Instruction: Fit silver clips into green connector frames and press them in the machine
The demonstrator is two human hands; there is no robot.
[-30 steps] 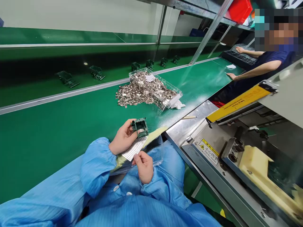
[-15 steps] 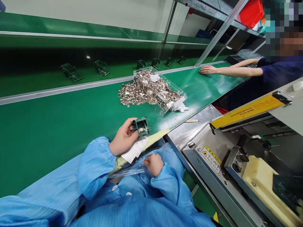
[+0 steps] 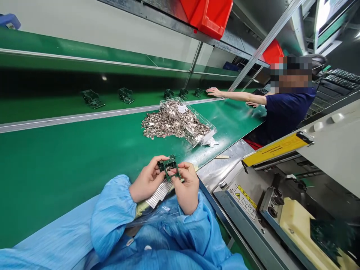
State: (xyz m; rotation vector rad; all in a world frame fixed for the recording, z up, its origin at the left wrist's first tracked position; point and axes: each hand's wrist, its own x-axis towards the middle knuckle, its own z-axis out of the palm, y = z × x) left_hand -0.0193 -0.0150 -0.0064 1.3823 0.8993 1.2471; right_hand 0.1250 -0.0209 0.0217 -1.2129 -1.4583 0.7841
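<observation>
Between my two hands is a dark green plastic frame part with a square opening. My left hand grips its left side between thumb and fingers. On its right side my right hand is closed, thumb and fingertips pressed to the part; whether a small piece is also in those fingers I cannot make out. Just below the part lies a white striped sheet, partly covered by my hands. Beyond them, a heap of small shiny metal pieces spills from a clear plastic box lying on the green work surface.
Several similar green parts stand on the belt behind the metal rail. A machine with a yellow bar and warning label is close at my right. A co-worker reaches toward the belt. Red bins sit overhead.
My right hand has risen from my lap to the green part and closed on it. The co-worker's hand has reached over to the belt. The camera view has shifted.
</observation>
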